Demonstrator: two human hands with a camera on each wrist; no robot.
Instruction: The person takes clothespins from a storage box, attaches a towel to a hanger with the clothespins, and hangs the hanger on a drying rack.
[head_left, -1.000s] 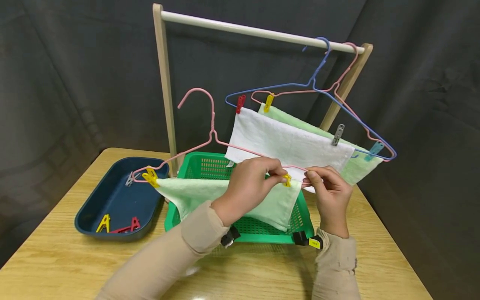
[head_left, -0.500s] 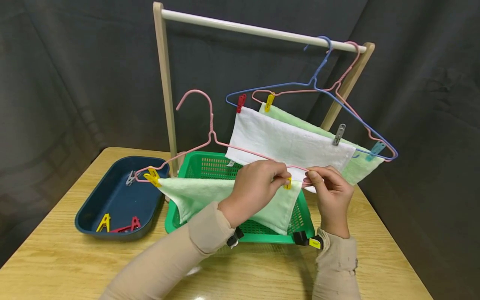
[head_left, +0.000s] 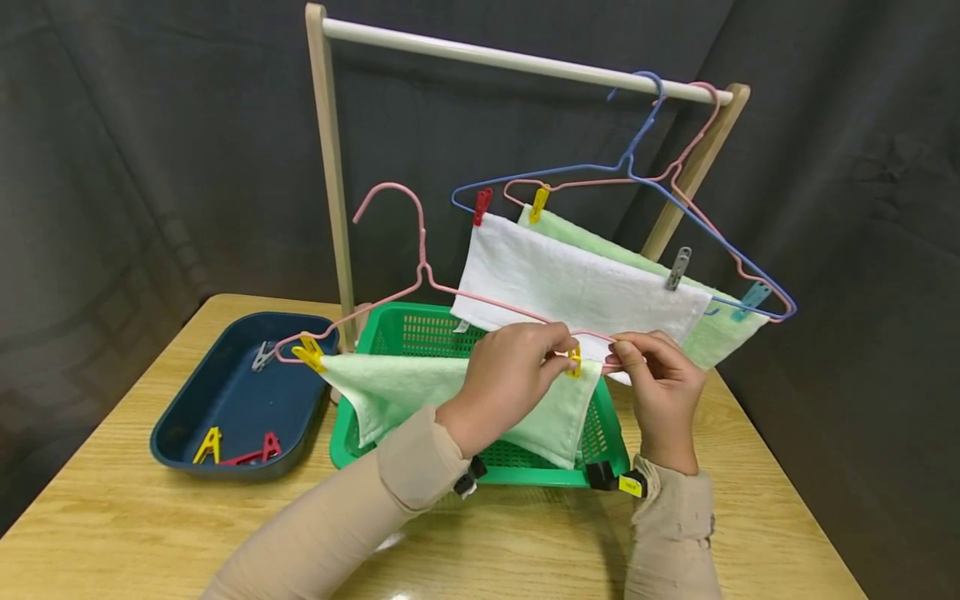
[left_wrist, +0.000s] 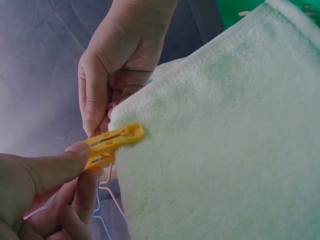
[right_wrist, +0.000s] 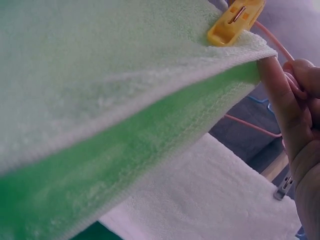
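My left hand [head_left: 513, 371] pinches a yellow clothespin [left_wrist: 117, 142] between thumb and fingers. That clothespin sits over the top edge of a light green towel [head_left: 420, 387], close to its right corner. The towel is folded over the lower bar of a pink hanger [head_left: 422, 242]. Another yellow clothespin [head_left: 309, 353] fastens the towel's left end to the hanger. My right hand [head_left: 660, 383] grips the pink hanger's right end, one finger along the towel's corner in the right wrist view. The hanger's hook points up and hangs on nothing.
Behind stands a rack with a white rod [head_left: 487, 57], bearing a blue hanger [head_left: 555, 172] with a white towel [head_left: 570, 275] and another pink hanger with a green towel. Below is a green basket [head_left: 420, 325]. A dark blue bin [head_left: 247, 400] on the left contains several clothespins.
The left hand and its clothespin have shifted slightly right along the towel. The hanger's left end has moved a little to the right. The right hand is almost still.
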